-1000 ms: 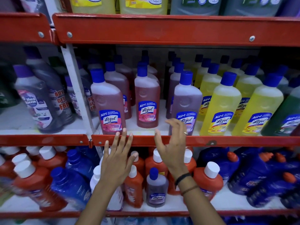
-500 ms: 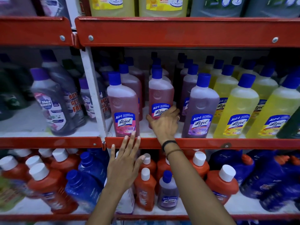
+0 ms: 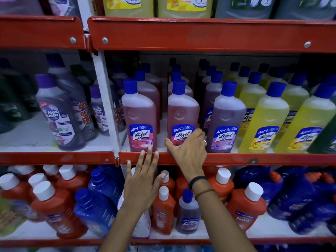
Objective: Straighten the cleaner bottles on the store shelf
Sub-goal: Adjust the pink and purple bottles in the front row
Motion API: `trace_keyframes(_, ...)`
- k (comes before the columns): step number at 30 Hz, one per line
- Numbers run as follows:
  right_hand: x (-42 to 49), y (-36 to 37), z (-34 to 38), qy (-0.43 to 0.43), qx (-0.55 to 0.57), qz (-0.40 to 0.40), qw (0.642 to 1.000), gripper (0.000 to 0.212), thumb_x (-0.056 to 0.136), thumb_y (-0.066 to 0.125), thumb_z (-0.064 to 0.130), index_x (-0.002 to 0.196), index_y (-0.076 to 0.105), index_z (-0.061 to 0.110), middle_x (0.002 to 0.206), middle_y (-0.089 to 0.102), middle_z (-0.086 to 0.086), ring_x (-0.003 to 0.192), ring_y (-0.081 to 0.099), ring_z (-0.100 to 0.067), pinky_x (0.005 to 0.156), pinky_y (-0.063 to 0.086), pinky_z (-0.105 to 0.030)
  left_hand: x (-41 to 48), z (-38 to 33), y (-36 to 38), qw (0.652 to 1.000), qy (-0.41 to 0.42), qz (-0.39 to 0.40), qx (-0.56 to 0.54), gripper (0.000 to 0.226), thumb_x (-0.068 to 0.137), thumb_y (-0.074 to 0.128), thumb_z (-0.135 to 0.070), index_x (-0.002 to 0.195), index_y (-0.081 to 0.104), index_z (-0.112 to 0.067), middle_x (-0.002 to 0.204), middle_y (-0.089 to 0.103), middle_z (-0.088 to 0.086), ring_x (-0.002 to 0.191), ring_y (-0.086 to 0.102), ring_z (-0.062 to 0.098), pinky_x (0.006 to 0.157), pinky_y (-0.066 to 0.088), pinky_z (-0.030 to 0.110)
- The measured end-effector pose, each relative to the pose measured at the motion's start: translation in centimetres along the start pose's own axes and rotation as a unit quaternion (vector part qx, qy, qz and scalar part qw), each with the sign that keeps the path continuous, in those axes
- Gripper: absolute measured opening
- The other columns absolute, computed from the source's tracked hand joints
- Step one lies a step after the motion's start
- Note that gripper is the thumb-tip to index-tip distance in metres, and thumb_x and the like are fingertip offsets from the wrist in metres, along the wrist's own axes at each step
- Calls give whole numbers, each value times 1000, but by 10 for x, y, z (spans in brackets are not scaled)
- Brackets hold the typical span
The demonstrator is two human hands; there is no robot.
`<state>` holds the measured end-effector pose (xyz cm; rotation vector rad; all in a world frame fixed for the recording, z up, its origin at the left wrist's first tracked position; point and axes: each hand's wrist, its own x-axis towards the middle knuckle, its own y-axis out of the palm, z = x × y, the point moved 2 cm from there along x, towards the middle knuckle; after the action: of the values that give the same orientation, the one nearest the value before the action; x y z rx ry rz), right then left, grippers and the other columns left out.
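wrapping around the lower front of the middle pink bottle (image 3: 182, 117), the fingers (image 3: 197, 135) of the right hand (image 3: 187, 151) curl across its label with the thumb hooked round the left edge, so that hand is gripping the bottle low down. half a second ago it was only arriving at the label, and a second ago it hung in front of the shelf with nothing in it; the bottle now looks closer to the shelf lip (image 3: 218, 158) and more nearly level with the left pink bottle (image 3: 140, 117) than it did then, though the camera has shifted too, so the gain is hard to judge. the left hand (image 3: 143, 180) is spread wide and flat, holding nothing, its fingertips lying over the red lip just below the left pink bottle, as it was a moment back. outward from there, the purple bottle (image 3: 226, 120) stands just beside the gripped one on the right, then the yellow bottles (image 3: 265, 122), all upright with labels forward. by my reckoning this row is nearly faced up and the gripped bottle needs only a small squaring before the hand lets go
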<state>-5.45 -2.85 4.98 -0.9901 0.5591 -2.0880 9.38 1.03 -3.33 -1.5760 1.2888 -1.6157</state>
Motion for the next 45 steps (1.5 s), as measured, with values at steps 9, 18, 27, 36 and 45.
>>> trace_keyframes(9,-11,-6,-14,-34,134,15,990,81,73,65,65,122,40,6,118,50,-10,110,55,-26,79,47,-24,-5,-14,-10,998,-30,23,-40,79,88,-2,-73,150,-10,-25,160,-15,-5,140,-35,10,111,-23,43)
trace_keyframes(18,-9,-23,-42,-20,407,148,901,64,88,35,55,140,39,18,127,57,4,104,57,14,82,47,-5,22,-61,-41,867,-48,34,-495,75,84,22,-77,146,-3,-44,158,-6,-24,141,-6,-13,119,6,26)
trace_keyframes(27,-9,-25,-45,-31,434,172,884,39,89,31,50,121,50,37,110,61,24,101,57,21,74,43,1,54,-58,-34,778,-96,53,-619,102,56,22,-100,144,9,-50,162,12,-12,145,15,6,116,18,30)
trace_keyframes(36,-10,-26,-57,-47,455,147,877,52,91,35,62,129,51,31,134,59,-2,119,55,-2,87,46,-8,51,-68,-37,779,-116,10,-616,90,69,24,-90,146,15,-43,149,27,-15,136,31,0,96,31,11)
trace_keyframes(45,7,-59,-104,-91,444,-25,891,68,93,30,58,146,32,14,150,31,1,138,26,8,104,27,-4,43,-112,-25,791,-38,-72,-606,53,87,29,-76,125,48,-46,142,48,-7,134,42,9,114,32,38)
